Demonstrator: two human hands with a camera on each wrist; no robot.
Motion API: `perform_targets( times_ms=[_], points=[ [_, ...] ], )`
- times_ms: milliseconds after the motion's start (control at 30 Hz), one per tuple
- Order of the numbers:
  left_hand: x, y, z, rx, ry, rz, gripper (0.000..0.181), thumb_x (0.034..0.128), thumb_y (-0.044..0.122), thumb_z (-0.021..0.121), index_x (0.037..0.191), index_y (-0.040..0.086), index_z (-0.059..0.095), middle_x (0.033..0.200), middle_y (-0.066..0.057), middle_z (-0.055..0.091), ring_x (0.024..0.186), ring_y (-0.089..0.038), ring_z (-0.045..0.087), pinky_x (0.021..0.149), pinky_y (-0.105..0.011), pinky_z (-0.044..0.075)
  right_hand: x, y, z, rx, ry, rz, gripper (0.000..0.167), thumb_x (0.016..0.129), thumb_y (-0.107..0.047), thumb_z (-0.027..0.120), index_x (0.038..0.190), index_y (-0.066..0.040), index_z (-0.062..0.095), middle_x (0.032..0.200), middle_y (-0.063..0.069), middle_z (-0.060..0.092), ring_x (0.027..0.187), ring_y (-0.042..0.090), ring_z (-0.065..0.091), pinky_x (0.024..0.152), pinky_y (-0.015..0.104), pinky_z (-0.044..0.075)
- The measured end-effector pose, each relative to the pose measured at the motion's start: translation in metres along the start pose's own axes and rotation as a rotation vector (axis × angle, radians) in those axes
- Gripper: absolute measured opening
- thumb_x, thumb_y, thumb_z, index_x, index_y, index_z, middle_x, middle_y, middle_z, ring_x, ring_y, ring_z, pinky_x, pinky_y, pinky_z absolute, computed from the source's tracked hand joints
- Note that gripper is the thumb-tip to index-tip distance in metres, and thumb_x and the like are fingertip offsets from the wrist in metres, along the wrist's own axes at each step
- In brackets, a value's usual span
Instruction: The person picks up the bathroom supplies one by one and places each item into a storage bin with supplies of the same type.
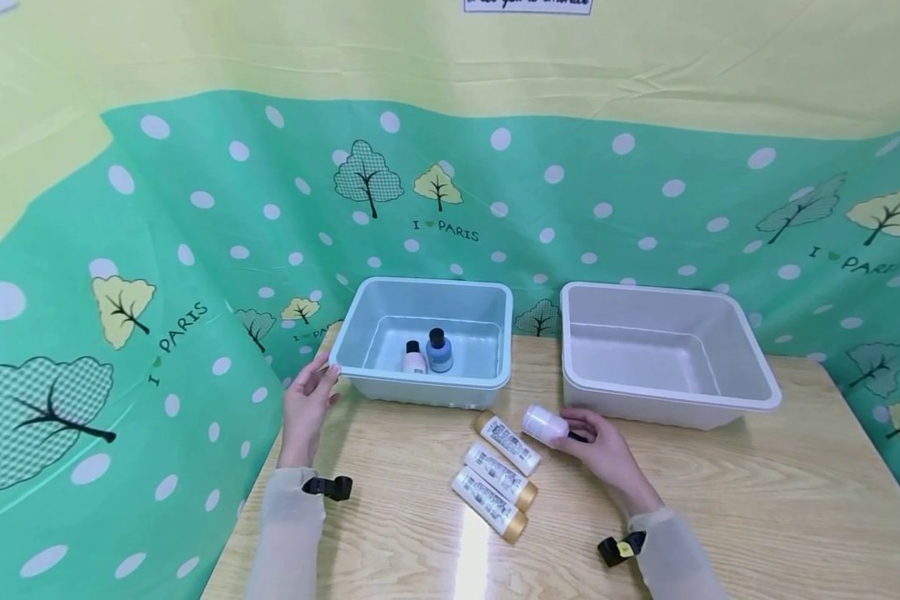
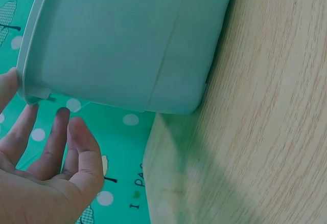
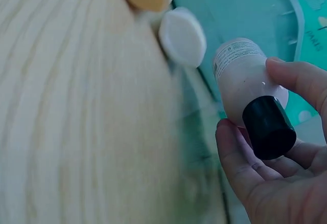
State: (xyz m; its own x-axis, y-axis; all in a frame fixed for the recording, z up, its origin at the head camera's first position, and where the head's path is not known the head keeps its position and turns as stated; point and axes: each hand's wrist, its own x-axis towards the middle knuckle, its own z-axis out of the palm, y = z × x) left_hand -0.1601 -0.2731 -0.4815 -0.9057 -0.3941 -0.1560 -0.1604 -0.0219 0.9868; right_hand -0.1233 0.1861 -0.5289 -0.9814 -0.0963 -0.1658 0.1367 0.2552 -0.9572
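Note:
In the head view my right hand (image 1: 603, 450) holds a pale pink bottle (image 1: 545, 424) with a black cap, tilted above the table. The right wrist view shows thumb and fingers around the bottle's body (image 3: 242, 75), its black cap (image 3: 268, 127) toward the palm. My left hand (image 1: 309, 408) pinches the front left corner of the blue bin (image 1: 420, 388), thumb on the rim (image 2: 30, 45) and a finger below it. Inside that bin stand a pink bottle (image 1: 414, 360) and a blue bottle (image 1: 440, 353), both black-capped. Three white tubes with gold caps, the nearest tube (image 1: 487, 500) included, lie between my hands.
A light grey bin (image 1: 667, 400) stands at the right, behind my right hand. The wooden table (image 1: 390, 517) ends at the left near my left forearm. A green and yellow patterned cloth (image 1: 450, 192) hangs behind and to the left.

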Motion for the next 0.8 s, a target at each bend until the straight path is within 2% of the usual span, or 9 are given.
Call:
perform_targets(
  times_ms=[233,500,633,800],
  points=[
    [-0.002,0.002,-0.001,-0.008,-0.014,-0.006,0.058,0.0917,0.041,0.072,0.144,0.023,0.056,0.129,-0.004,0.06,0.122,-0.026,0.052,0.098,-0.043,0.05,-0.01,-0.019,-0.001,0.05,-0.027,-0.064,0.063,0.083,-0.01,0.083,0.137,0.002,0.053,0.131,0.022,0.058,0.121,0.037,0.057,0.093,0.027,0.053],
    [-0.001,0.0,-0.001,-0.002,-0.006,-0.008,0.058,0.0909,0.043,0.072,0.143,0.022,0.057,0.124,-0.003,0.061,0.121,-0.028,0.053,0.093,-0.038,0.052,-0.019,-0.051,-0.003,0.051,-0.069,-0.22,0.06,0.081,-0.005,0.083,0.134,0.002,0.055,0.127,0.02,0.061,0.117,0.036,0.059,0.093,0.027,0.053],
    [0.001,-0.001,-0.001,0.002,0.008,-0.002,0.057,0.0893,0.045,0.073,0.141,0.024,0.059,0.127,-0.003,0.062,0.118,-0.025,0.054,0.096,-0.042,0.052,-0.016,-0.072,-0.005,0.032,-0.086,-0.283,0.059,0.081,-0.006,0.083,0.133,0.0,0.056,0.127,0.018,0.062,0.116,0.033,0.06,0.094,0.027,0.053],
    [0.0,-0.001,0.0,0.009,0.012,-0.002,0.058,0.0878,0.046,0.074,0.14,0.026,0.06,0.132,-0.005,0.06,0.117,-0.021,0.055,0.096,-0.042,0.052,-0.003,-0.107,-0.008,0.003,-0.115,-0.311,0.059,0.082,-0.01,0.083,0.134,0.0,0.056,0.127,0.016,0.062,0.116,0.031,0.06,0.092,0.03,0.055]
  ],
)
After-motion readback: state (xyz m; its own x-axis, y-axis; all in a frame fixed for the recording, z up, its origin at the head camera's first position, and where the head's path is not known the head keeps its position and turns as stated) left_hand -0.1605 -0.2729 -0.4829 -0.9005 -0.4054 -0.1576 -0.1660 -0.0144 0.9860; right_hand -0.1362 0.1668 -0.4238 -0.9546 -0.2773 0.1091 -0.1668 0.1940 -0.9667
